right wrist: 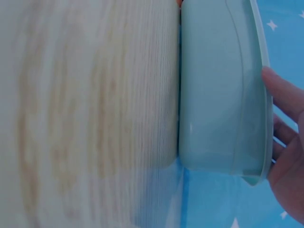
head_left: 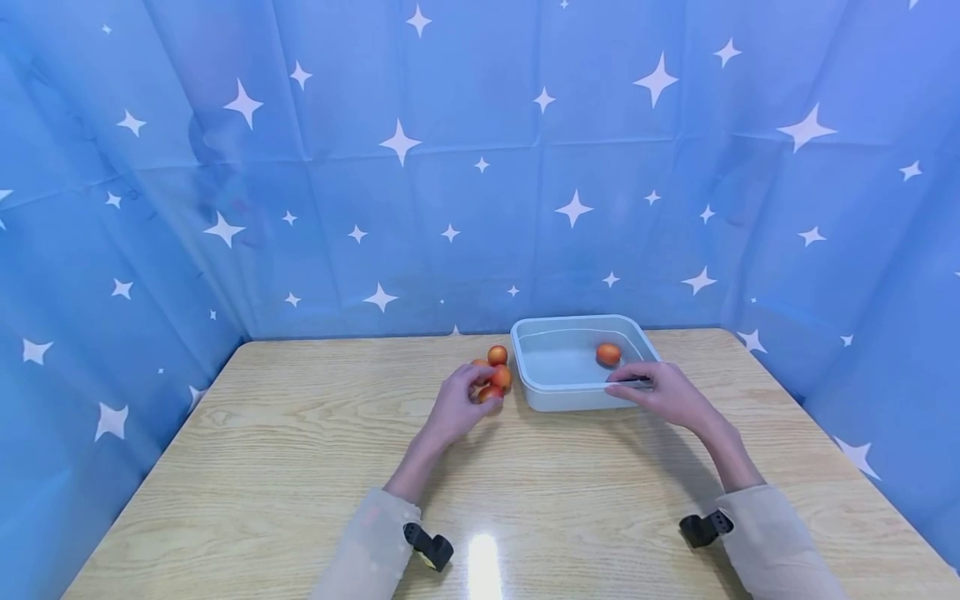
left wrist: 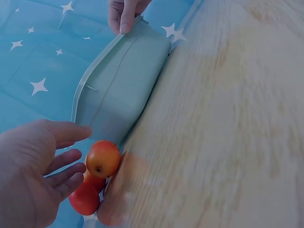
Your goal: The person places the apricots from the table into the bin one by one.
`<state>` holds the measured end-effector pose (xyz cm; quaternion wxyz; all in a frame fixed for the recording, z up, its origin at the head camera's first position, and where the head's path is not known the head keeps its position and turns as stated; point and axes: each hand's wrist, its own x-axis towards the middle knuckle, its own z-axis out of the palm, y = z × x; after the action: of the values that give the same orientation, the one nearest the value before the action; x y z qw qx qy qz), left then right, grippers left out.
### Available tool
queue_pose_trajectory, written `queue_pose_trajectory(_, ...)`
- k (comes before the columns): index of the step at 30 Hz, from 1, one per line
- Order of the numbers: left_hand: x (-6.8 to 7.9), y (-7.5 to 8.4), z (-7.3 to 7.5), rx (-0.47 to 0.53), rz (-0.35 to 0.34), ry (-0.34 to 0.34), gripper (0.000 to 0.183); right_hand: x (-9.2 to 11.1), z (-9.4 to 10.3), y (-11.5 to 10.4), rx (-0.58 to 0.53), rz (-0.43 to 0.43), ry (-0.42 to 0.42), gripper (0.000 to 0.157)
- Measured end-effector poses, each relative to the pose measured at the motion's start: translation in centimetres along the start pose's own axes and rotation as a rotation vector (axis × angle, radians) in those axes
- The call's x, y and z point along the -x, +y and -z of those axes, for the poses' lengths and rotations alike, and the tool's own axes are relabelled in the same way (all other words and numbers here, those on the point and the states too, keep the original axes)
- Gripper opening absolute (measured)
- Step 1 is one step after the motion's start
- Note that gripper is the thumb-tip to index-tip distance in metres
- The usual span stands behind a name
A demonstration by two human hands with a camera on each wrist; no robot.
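Observation:
Several small round red-orange fruits (head_left: 497, 355) sit clustered on the table just left of a pale blue-green plastic box (head_left: 573, 401). My left hand (head_left: 459, 406) is at this cluster, its fingers loosely bent. In the left wrist view its fingertips come right up beside the nearest fruit (left wrist: 103, 159), with no fruit enclosed. One more orange fruit (head_left: 608, 354) lies inside the box, toward its right side. My right hand (head_left: 667, 392) grips the box's rim at the near right corner, thumb on one side and fingers on the other, as the right wrist view (right wrist: 287, 142) also shows.
The box stands near the back edge of a light wood-grain table (head_left: 300, 467). Behind and on both sides hangs a blue curtain (head_left: 465, 200) with white stars. Dark wrist cameras (head_left: 429, 547) sit on both sleeves.

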<state>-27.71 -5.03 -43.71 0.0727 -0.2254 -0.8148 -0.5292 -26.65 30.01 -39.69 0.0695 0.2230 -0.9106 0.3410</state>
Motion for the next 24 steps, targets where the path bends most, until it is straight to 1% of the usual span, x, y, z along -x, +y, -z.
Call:
queue_pose_trajectory(3,0.02,-0.07,-0.03,-0.028,0.006,-0.013,0.039,0.03,0.00,0.00,0.000,-0.002,-0.005,0.014)
queue_pose_trajectory(5,-0.02,-0.09,-0.07,-0.064,0.005,-0.022,0.039,0.03,-0.01,0.02,0.003,-0.008,-0.005,0.014)
queue_pose_trajectory(10,-0.15,-0.31,-0.18,-0.176,-0.022,-0.037,0.039,0.05,0.00,0.00,0.005,0.000,-0.009,0.015)
queue_pose_trajectory(13,-0.12,-0.40,-0.18,-0.216,-0.029,-0.049,0.039,0.08,0.03,0.02,0.003,0.003,-0.009,0.014)
queue_pose_trajectory(18,-0.03,-0.52,-0.10,-0.226,-0.020,-0.082,0.038,0.11,0.05,0.01,0.003,0.004,-0.007,0.013)
queue_pose_trajectory(22,0.02,-0.75,-0.10,-0.237,-0.035,-0.087,0.034,0.07,0.01,0.06,0.002,0.004,-0.008,0.013)
queue_pose_trajectory(24,0.03,-0.81,-0.11,-0.240,-0.026,-0.092,0.033,0.09,0.02,0.03,0.001,0.003,-0.008,0.013)
